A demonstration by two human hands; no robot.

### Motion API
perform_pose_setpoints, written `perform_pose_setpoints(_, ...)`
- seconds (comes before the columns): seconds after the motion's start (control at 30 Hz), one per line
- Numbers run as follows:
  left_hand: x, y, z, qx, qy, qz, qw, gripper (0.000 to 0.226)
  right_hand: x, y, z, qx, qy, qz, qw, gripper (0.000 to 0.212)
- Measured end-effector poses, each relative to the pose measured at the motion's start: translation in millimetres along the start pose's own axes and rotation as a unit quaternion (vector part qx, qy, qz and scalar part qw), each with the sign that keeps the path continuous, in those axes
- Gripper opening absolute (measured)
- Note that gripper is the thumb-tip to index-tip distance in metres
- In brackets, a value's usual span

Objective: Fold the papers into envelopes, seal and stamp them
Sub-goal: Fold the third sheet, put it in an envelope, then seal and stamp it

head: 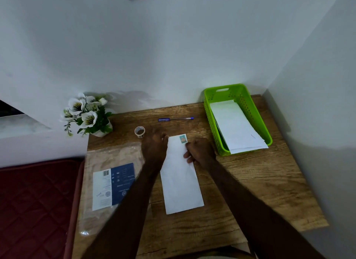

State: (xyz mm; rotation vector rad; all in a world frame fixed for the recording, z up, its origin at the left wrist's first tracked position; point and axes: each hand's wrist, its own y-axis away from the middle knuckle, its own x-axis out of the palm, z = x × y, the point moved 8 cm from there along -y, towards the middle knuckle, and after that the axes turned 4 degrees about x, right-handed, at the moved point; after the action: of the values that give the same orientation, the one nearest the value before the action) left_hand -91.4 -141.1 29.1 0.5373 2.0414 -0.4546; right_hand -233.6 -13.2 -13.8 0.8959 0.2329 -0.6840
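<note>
- One white envelope (181,174) flat on the wooden desk (250,181), centre of frame, long axis running away from the viewer; stamp (183,139) already on its far right corner.
- Left hand (155,145) at the envelope's far left corner, fingertips on or over the edge; blurred, so cannot tell whether spread or together. Judged to be steadying the paper against sliding.
- Right hand (199,151) at the right edge just below the stamp, fingers curled, pinching the border. Placement suggests pressing the stamp down or readying a lift.
- Green plastic basket (213,124) at right of frame, holding a stack of white sheets or envelopes (236,125) that overhangs its near rim; judged the likely destination, close beside the right hand.
- Small tape roll (139,131) just beyond the left hand, near enough to be knocked on withdrawal.
- Blue pen (175,119) farther up, well apart.
- Clear plastic packet with blue-and-white label (112,185) at left of frame, partly under the left forearm.
- Artificial white flowers in a pot (87,115) at upper left of the desk; maroon quilted mattress (34,204) at lower left.
- Nothing between envelope and basket.
</note>
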Motion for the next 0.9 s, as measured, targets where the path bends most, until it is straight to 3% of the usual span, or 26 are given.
perform_pose_setpoints(0.07,-6.5,3.8,8.3,-0.047,-0.037,-0.014,0.998,0.029,0.4,-1.0,0.6,0.001,0.003,-0.003,1.000,0.024)
perform_pose_setpoints(0.13,-2.8,5.0,18.5,-0.104,-0.060,0.025,0.992,0.046,0.3,-1.8,0.4,0.002,0.003,-0.006,1.000,0.023)
perform_pose_setpoints(0.3,9.7,1.3,26.4,-0.133,-0.072,0.071,0.986,0.066,-0.1,-1.4,-1.3,-0.007,0.005,-0.018,1.000,0.023)
perform_pose_setpoints(0.67,10.8,-4.7,35.4,-0.206,0.125,0.058,0.969,0.031,-0.8,-2.8,-5.6,-0.023,-0.011,-0.037,0.999,0.023)
perform_pose_setpoints(0.9,4.4,3.9,34.1,-0.200,0.216,0.021,0.955,0.017,-1.0,1.6,-4.0,-0.046,0.003,-0.034,0.998,0.023)
